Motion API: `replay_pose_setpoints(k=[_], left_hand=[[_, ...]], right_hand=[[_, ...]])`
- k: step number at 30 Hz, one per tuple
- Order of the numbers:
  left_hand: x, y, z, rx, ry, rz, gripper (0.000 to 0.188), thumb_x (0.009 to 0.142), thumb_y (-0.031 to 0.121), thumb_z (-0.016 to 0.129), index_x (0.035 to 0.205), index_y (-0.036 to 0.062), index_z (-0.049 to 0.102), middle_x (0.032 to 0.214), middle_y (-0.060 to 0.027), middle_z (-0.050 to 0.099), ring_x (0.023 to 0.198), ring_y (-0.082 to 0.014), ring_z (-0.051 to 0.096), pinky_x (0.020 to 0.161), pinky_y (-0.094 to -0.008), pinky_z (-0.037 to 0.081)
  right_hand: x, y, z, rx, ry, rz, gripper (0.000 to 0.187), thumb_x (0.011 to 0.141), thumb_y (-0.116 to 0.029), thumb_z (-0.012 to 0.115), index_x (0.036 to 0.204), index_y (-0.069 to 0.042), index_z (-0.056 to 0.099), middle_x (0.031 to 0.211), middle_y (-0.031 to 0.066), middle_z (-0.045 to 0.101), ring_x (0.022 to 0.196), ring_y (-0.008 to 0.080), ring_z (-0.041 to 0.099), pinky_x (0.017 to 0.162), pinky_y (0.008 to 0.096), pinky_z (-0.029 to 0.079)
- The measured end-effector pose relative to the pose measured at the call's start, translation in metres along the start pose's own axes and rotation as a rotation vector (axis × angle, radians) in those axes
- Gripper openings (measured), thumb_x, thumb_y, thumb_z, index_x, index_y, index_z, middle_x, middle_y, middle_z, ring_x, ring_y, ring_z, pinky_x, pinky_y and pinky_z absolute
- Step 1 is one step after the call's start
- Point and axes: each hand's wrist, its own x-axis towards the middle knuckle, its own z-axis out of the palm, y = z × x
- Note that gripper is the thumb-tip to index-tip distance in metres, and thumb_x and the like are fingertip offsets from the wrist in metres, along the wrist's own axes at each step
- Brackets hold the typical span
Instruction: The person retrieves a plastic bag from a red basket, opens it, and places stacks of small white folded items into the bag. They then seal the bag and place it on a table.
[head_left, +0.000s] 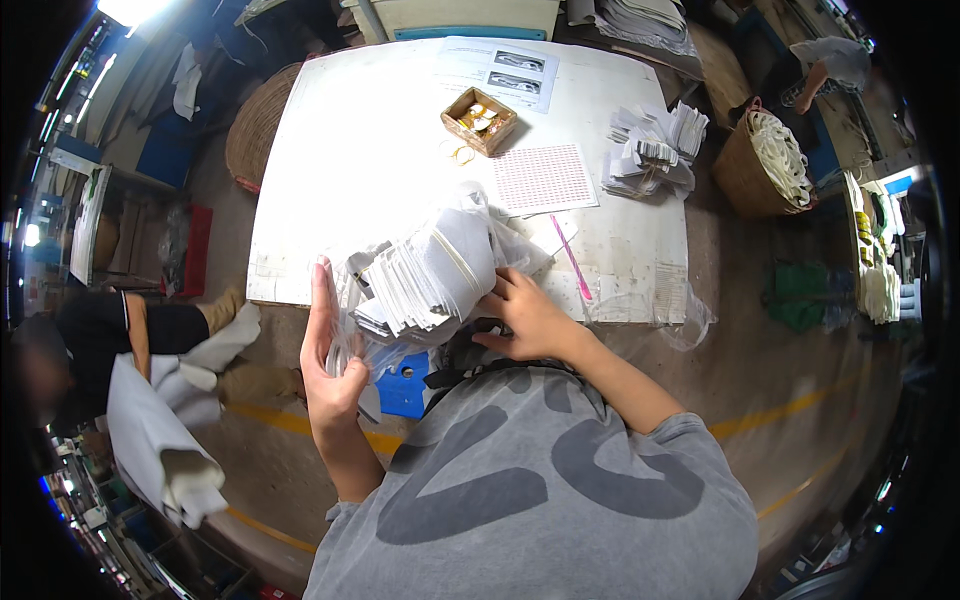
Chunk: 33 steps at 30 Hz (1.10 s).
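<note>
A clear plastic bag (360, 352) lies at the table's near edge, filled with bundled stacks of thin white and grey cut pieces (425, 275). A yellowish band crosses the top bundle. My left hand (335, 365) holds the bag's left side, fingers stretched upward along the film and thumb against it. My right hand (525, 315) grips the bag's lower right side with bent fingers, its fingertips partly hidden behind the pieces. Just right of the bag, a pink pen (572, 262) rests on the table.
On the white table (310, 130) are a small box (480, 120) of bands, a printed label sheet (545, 178), a paper with pictures (500, 72) and banded bundles (655, 150). A filled basket (765, 165) stands right. Another person (130, 340) sits at left with grey sheets.
</note>
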Motion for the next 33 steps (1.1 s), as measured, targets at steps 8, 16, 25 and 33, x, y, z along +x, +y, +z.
replay_pose_setpoints(k=[8,16,25,33], left_hand=[[0.002,-0.014,-0.019,-0.061,0.058,-0.094,0.104,0.063,0.012,0.056,0.159,-0.0135,0.024,0.166,-0.0285,0.029,0.156,-0.0317,0.029,0.125,-0.0385,0.02],[0.001,-0.014,-0.027,-0.07,0.111,-0.191,0.099,0.065,0.002,0.049,0.16,-0.0102,0.027,0.163,-0.0248,0.036,0.15,-0.0265,0.039,0.12,-0.0322,0.029],[0.014,-0.001,-0.025,0.028,0.086,-0.154,0.104,0.061,0.014,0.056,0.159,-0.0098,0.031,0.164,-0.0276,0.035,0.154,-0.0302,0.034,0.122,-0.0357,0.028],[0.01,0.04,-0.015,-0.425,0.163,0.06,0.116,0.064,0.021,0.069,0.163,-0.0069,0.017,0.171,-0.0286,0.014,0.094,-0.0144,0.06,0.061,-0.0194,0.044]], right_hand=[[0.003,0.009,0.029,-0.333,0.248,-0.044,0.025,0.078,-0.011,0.073,0.103,-0.009,0.074,0.102,0.0082,0.063,0.094,0.0275,0.059,0.078,0.0387,0.047],[0.007,0.017,-0.018,-0.205,0.269,-0.235,0.017,0.072,0.002,0.072,0.088,-0.005,0.07,0.092,0.0084,0.064,0.093,0.0257,0.065,0.076,0.0351,0.051],[0.018,-0.04,-0.113,-0.038,0.311,-0.325,0.015,0.077,0.004,0.072,0.089,-0.005,0.068,0.088,0.0056,0.064,0.087,0.0261,0.063,0.08,0.0388,0.049],[0.011,-0.071,-0.134,0.357,0.373,-0.45,0.042,0.099,-0.034,0.067,0.068,-0.006,0.063,0.068,0.0024,0.059,0.062,0.0186,0.053,0.063,0.0334,0.04]])
